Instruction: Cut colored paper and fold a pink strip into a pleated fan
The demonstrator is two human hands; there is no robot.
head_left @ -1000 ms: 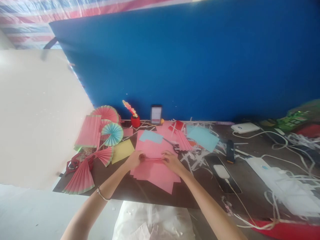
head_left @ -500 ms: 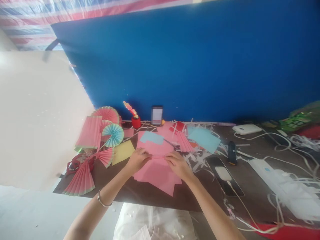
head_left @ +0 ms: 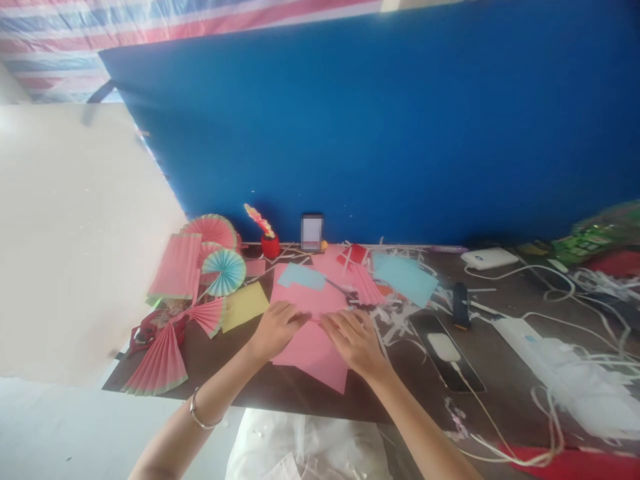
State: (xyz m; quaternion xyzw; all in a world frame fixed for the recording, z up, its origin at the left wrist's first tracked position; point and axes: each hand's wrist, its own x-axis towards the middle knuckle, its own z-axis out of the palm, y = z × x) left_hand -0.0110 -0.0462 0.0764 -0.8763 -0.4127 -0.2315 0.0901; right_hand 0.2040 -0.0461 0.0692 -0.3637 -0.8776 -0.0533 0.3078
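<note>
A narrow folded strip of pink paper (head_left: 315, 319) runs between my two hands over the pink sheets. My left hand (head_left: 279, 328), a bangle on its wrist, closes its fingers on the strip's left end. At the right end my right hand (head_left: 354, 339) presses the strip, its fingers bent and close together. Beneath both hands lie several pink sheets (head_left: 320, 363), partly covered. Just beyond are a light blue paper piece (head_left: 303, 276) and a dark tool (head_left: 340, 288) that looks like scissors. A pleated pink paper fan (head_left: 367, 285) lies past my right hand.
Pleated paper fans (head_left: 160, 360) and a yellow sheet (head_left: 245, 307) lie left. Blue sheets (head_left: 407, 279), white paper strips (head_left: 400, 323), a phone (head_left: 447, 353) and cables are on the right. A small framed screen (head_left: 313, 233) stands against the blue panel (head_left: 350, 133).
My hands have come slightly nearer to me with the pink strip. The right hand's fingers now lie flatter over it, and the view has shifted slightly.
</note>
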